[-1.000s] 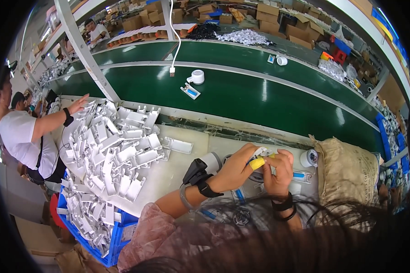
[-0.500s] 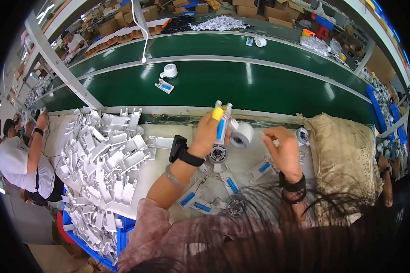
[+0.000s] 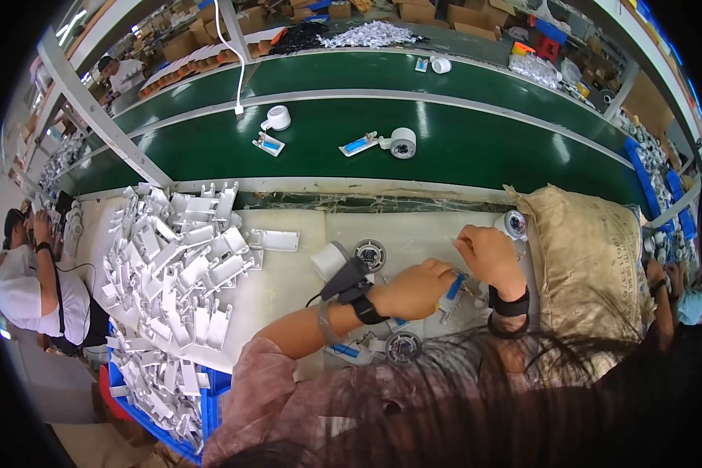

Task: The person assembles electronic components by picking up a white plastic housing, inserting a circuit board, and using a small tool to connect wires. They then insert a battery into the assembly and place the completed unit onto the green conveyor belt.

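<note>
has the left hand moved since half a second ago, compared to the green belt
Yes. The left hand was raised at the near edge of the green belt; now it is down on the white table, close to the right hand.

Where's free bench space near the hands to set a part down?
Bare bench between the pile of white brackets and the left hand. Crowded around both hands; right hand sits against the sack. Green belt mostly bare.

A factory assembly line: green conveyor belts, heaped white plastic parts on the surface, stacked cardboard boxes.
</note>
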`<action>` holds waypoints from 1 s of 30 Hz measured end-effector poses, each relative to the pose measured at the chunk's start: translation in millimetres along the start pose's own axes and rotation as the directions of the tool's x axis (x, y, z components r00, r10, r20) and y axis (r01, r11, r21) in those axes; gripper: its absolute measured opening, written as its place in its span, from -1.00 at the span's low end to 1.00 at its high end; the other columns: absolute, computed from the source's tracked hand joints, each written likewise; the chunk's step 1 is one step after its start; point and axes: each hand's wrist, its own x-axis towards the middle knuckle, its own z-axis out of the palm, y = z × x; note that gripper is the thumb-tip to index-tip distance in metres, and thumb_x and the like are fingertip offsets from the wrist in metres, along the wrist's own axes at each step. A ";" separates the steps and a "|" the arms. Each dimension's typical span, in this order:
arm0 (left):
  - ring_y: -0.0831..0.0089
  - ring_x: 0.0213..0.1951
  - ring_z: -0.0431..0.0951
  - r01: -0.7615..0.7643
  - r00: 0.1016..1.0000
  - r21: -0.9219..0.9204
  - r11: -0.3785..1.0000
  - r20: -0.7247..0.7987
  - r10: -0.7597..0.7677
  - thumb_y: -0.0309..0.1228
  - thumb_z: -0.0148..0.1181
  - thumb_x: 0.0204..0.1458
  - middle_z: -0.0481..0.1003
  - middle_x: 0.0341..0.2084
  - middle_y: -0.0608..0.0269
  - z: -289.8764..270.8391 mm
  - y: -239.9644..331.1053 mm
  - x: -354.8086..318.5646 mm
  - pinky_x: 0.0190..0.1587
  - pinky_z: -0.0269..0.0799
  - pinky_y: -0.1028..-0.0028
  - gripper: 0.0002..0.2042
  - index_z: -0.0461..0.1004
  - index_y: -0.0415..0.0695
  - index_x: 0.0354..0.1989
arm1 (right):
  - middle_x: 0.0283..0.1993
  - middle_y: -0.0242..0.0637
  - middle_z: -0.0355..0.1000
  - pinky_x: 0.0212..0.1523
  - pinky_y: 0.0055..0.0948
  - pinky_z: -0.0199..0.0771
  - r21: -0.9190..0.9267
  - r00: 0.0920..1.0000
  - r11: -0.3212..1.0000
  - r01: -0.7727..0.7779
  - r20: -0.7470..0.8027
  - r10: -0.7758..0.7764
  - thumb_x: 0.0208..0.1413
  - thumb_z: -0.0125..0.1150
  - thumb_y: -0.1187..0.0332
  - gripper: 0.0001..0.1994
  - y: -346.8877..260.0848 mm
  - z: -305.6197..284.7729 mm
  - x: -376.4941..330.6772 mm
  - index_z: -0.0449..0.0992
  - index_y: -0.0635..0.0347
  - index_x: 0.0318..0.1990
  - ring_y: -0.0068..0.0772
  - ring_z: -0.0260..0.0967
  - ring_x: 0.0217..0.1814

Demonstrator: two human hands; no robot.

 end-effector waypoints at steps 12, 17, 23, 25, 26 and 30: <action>0.19 0.01 0.35 -0.198 0.916 0.426 0.883 -0.241 0.321 -0.38 0.14 -0.12 0.47 -0.23 0.20 16.5 0.6 2.0 0.10 0.25 0.19 -0.87 0.59 -0.09 -0.43 | -0.50 -0.03 0.47 -0.42 -0.14 0.39 0.097 0.967 0.994 0.055 0.244 -0.077 0.10 0.19 0.28 -0.80 -9.6 -15.8 -30.9 0.53 0.25 -0.37 0.07 0.44 -0.44; 0.20 -0.16 0.42 0.022 0.981 0.588 0.808 -0.170 0.098 -0.38 0.15 -0.17 0.48 -0.36 0.17 1.1 -9.2 -7.1 0.07 0.27 0.18 -0.85 0.56 -0.13 -0.44 | -0.44 -0.03 0.49 -0.30 -0.05 0.43 0.283 0.973 0.950 0.132 0.147 -0.179 0.06 0.17 0.30 -0.81 -18.8 15.4 -31.2 0.51 0.26 -0.31 0.11 0.44 -0.34; 0.14 -0.26 0.45 0.129 0.950 0.421 0.898 -0.312 0.010 -0.44 0.23 -0.26 0.44 -0.38 0.12 -1.4 -13.4 -10.6 -0.14 0.35 0.25 -0.74 0.40 -0.16 -0.33 | -0.40 -0.08 0.51 -0.30 -0.08 0.44 0.146 0.970 0.984 0.099 0.205 -0.128 -0.04 0.23 0.33 -0.79 -12.7 29.9 -39.0 0.54 0.23 -0.26 0.05 0.47 -0.32; 0.11 -0.24 0.46 0.097 0.957 0.372 0.923 -0.288 0.015 -0.44 0.25 -0.27 0.44 -0.37 0.11 -6.9 -14.1 -12.4 -0.20 0.36 0.24 -0.70 0.36 -0.16 -0.31 | -0.40 -0.09 0.52 -0.30 -0.09 0.45 0.149 0.960 0.984 0.101 0.247 -0.135 -0.05 0.22 0.33 -0.79 -7.7 31.0 -38.3 0.55 0.21 -0.26 0.04 0.47 -0.33; 0.09 -0.24 0.47 0.090 0.963 0.294 0.952 -0.269 -0.008 -0.42 0.30 -0.27 0.44 -0.38 0.10 -10.6 -17.0 -14.4 -0.21 0.37 0.22 -0.65 0.34 -0.18 -0.27 | -0.40 -0.11 0.52 -0.30 -0.10 0.45 0.152 0.947 0.983 0.106 0.287 -0.147 -0.06 0.22 0.33 -0.79 -6.5 32.3 -36.0 0.56 0.19 -0.25 0.02 0.48 -0.34; 0.04 -0.22 0.50 0.203 0.979 0.252 0.946 -0.074 -0.191 -0.31 0.44 -0.30 0.47 -0.38 0.04 -16.7 -18.1 -13.9 -0.16 0.37 0.20 -0.36 0.27 -0.27 -0.03 | -0.41 -0.12 0.51 -0.32 -0.12 0.46 0.173 0.958 0.983 0.065 0.264 -0.110 -0.07 0.20 0.35 -0.83 -8.5 31.8 -34.2 0.55 0.18 -0.31 0.02 0.47 -0.37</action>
